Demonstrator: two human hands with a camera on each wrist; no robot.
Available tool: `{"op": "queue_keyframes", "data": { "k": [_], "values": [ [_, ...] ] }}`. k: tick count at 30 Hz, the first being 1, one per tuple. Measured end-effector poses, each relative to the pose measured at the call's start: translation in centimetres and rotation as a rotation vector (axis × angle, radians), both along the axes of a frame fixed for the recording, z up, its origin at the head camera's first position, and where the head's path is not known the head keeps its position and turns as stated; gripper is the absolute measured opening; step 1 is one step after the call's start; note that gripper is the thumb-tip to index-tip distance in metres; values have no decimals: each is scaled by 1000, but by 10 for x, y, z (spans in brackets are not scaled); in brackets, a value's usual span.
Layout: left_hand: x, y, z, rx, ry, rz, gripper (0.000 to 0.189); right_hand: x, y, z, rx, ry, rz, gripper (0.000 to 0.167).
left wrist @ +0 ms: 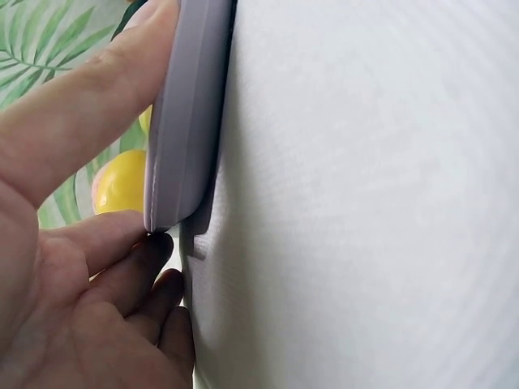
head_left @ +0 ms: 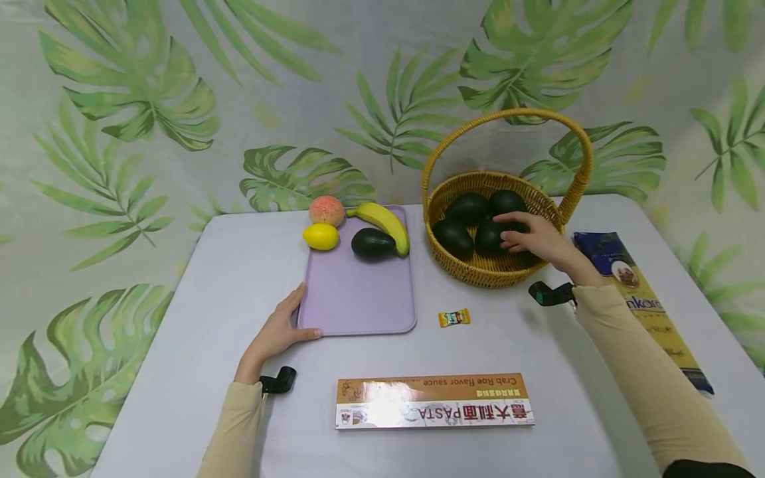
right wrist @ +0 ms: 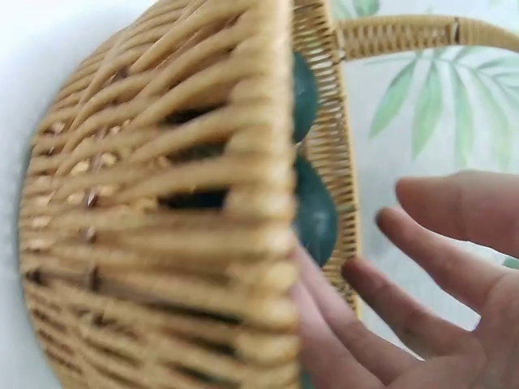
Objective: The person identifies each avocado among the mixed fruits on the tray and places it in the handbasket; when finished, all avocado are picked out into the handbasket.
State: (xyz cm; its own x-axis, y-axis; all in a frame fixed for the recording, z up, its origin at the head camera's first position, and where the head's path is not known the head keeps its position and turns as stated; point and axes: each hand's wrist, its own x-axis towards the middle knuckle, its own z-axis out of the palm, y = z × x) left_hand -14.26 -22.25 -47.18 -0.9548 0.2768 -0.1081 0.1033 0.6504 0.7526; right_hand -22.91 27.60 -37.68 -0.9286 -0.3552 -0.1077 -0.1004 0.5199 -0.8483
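Observation:
My left hand point(head_left: 281, 332) holds the near left corner of a light purple tray point(head_left: 358, 305), thumb along the front edge and fingers at the left side. In the left wrist view the tray's side wall point(left wrist: 190, 113) lies between thumb and fingers. A banana point(head_left: 388, 226) and a dark avocado point(head_left: 373, 244) lie on the tray's far part; a lemon point(head_left: 321, 236) and a peach point(head_left: 327, 211) sit at its far left corner. My right hand point(head_left: 538, 239) hovers over the wicker basket point(head_left: 478, 275) of several avocados point(head_left: 452, 239), fingers spread, nothing visibly held.
Near the front lies a pasta box point(head_left: 433, 401). A small wrapped candy point(head_left: 454, 318) is between it and the basket. A blue and yellow packet point(head_left: 642, 299) lies under and beside my right forearm. The basket's tall handle point(head_left: 508, 114) arches above it, close to the patterned backdrop point(head_left: 394, 119).

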Motion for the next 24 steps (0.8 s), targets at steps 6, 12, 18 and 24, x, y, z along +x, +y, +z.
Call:
{"op": "queue_keyframes", "data": {
  "k": [6, 12, 18, 24],
  "values": [
    [1, 0, 1, 0, -6, 1, 106, 4, -17, 5, -238, 56, 5, 46],
    [1, 1, 2, -3, -6, -3, 105, 4, -55, 8, -312, 82, 106, 46],
    [2, 1, 3, -1, -11, -4, 106, -8, -98, 10, -270, 104, 240, 47],
    [1, 1, 3, 0, -9, -1, 105, -28, -134, 10, -199, 116, 360, 50]
  ]
}}
